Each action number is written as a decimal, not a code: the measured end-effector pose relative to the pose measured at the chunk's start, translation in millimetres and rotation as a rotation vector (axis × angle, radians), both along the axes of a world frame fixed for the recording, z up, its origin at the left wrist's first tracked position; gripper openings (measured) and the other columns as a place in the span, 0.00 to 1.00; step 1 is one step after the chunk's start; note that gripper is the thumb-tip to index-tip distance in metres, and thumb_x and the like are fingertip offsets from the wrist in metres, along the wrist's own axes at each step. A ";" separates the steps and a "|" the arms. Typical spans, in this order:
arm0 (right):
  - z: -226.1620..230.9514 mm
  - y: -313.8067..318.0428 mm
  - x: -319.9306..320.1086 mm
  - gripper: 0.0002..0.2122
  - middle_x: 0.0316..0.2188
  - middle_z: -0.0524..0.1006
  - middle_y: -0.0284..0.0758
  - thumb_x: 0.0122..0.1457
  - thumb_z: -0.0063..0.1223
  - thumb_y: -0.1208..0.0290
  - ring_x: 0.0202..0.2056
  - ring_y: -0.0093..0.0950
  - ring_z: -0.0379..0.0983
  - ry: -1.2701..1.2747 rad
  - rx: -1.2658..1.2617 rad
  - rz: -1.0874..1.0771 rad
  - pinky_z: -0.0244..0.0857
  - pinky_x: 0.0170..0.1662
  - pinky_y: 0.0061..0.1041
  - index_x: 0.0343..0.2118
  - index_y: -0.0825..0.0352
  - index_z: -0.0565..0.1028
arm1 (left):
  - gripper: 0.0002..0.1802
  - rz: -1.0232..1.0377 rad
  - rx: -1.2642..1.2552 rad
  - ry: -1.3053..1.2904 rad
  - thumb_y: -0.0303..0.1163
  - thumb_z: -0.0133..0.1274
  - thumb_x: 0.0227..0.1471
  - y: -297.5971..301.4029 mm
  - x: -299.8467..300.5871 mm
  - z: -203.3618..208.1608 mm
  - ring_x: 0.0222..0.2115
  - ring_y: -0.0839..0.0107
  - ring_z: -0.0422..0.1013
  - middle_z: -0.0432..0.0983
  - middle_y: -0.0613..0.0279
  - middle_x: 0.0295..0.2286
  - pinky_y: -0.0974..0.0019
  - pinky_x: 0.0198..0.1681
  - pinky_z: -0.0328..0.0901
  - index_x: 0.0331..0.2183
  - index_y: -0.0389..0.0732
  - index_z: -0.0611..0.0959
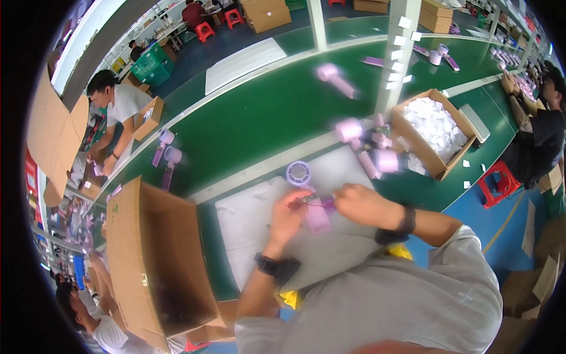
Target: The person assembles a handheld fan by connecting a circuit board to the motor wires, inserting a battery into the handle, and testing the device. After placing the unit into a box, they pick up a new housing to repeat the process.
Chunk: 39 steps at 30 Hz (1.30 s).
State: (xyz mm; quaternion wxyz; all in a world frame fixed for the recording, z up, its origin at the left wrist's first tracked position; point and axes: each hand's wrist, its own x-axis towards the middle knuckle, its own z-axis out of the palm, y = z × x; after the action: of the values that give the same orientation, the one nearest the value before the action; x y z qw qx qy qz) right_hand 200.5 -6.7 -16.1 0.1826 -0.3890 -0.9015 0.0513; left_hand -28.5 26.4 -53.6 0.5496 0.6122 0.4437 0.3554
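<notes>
A lilac hair-dryer-shaped device with a round ring head lies on the pale foam mat in front of me, its handle toward my body. My left hand is closed at the handle's upper part, fingers around a small dark and metallic part like a circuit board. My right hand is closed in a pinch on the handle's other side, next to a darker purple piece. What its fingertips hold is hidden and blurred.
More lilac devices lie at the mat's right, beside a carton of white paper pieces. An open cardboard box stands close at left. A white post rises from the green bench. Co-workers sit at left and right.
</notes>
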 end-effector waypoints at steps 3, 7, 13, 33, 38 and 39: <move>-5.8 -2.7 -7.7 0.03 0.24 0.76 0.41 0.45 0.52 0.78 0.29 0.42 0.74 -0.046 0.022 -0.010 0.71 0.35 0.35 0.21 0.72 0.74 | 0.20 0.002 0.000 -0.011 0.13 0.51 0.45 1.7 -2.6 -4.2 0.33 0.77 0.74 0.79 0.63 0.35 0.73 0.38 0.69 0.42 0.36 0.81; -8.4 0.2 -6.3 0.04 0.23 0.75 0.41 0.45 0.53 0.77 0.29 0.42 0.75 -0.005 0.057 -0.043 0.71 0.34 0.34 0.20 0.73 0.74 | 0.20 0.003 -0.015 -0.006 0.13 0.51 0.45 4.7 -3.4 -5.6 0.33 0.77 0.74 0.79 0.63 0.35 0.73 0.38 0.69 0.42 0.36 0.81; 5.0 8.1 19.0 0.03 0.22 0.74 0.45 0.45 0.52 0.78 0.29 0.43 0.74 0.265 -0.176 -0.087 0.68 0.32 0.34 0.21 0.72 0.73 | 0.19 0.002 -0.031 0.023 0.13 0.50 0.45 3.1 -0.8 1.8 0.33 0.77 0.74 0.79 0.62 0.36 0.74 0.38 0.69 0.42 0.35 0.82; 16.3 17.5 16.2 0.18 0.38 0.76 0.38 0.44 0.65 0.76 0.41 0.37 0.73 0.356 -0.400 0.082 0.68 0.43 0.32 0.40 0.70 0.75 | 0.19 0.029 -0.094 -0.038 0.12 0.52 0.45 -12.0 7.5 30.1 0.38 0.74 0.74 0.75 0.61 0.42 0.73 0.39 0.69 0.41 0.37 0.84; 22.3 26.4 28.3 0.12 0.36 0.77 0.37 0.49 0.63 0.75 0.40 0.30 0.74 0.351 -0.928 0.084 0.68 0.42 0.26 0.38 0.69 0.77 | 0.20 0.025 -0.064 0.019 0.13 0.54 0.45 -15.4 7.0 42.0 0.35 0.76 0.73 0.76 0.62 0.41 0.74 0.36 0.68 0.41 0.39 0.85; 25.6 27.8 30.5 0.10 0.35 0.77 0.36 0.51 0.62 0.75 0.41 0.27 0.74 0.352 -1.125 0.066 0.68 0.42 0.24 0.37 0.69 0.77 | 0.20 0.024 -0.059 0.043 0.13 0.54 0.44 -15.5 7.9 46.1 0.34 0.77 0.73 0.76 0.62 0.40 0.75 0.36 0.68 0.41 0.39 0.85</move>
State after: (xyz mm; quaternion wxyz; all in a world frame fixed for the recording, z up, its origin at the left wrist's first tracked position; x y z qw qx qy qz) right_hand 231.0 21.1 9.5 0.0935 -0.3836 -0.7034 0.5911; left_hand -20.6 10.9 -7.5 0.5534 0.5978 0.4730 0.3356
